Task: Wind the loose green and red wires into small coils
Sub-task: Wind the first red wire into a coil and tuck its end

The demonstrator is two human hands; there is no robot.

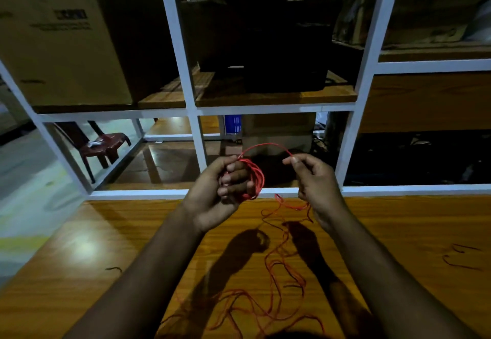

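Your left hand (223, 192) is curled around a small coil of thin red wire (255, 179); the loops wrap over your fingers (233, 176) and bulge out on the side facing your right hand. Your right hand (310, 179) pinches the same red wire between thumb and forefinger, level with the left hand and well apart from it. A short arc of wire runs from the top of the coil up and across to that pinch.

Below your right hand the wire drops in a small loop, then trails down onto the glossy orange wood-grain table (79, 272). The loose remainder (273, 285) lies in a tangled sprawl on the table between your forearms, nearer you than both hands.

A few short dark wire scraps (462, 259) sit on the table out past your right forearm, and one more (114, 269) out past your left forearm. Colour of those scraps can't be told in this light.

Beyond your hands stands a white metal-frame shelf rack (194, 110). A large brown cardboard box (61, 46) sits on it up and to the left. A dark red plastic chair (106, 144) shows through the frame, left of your left hand.
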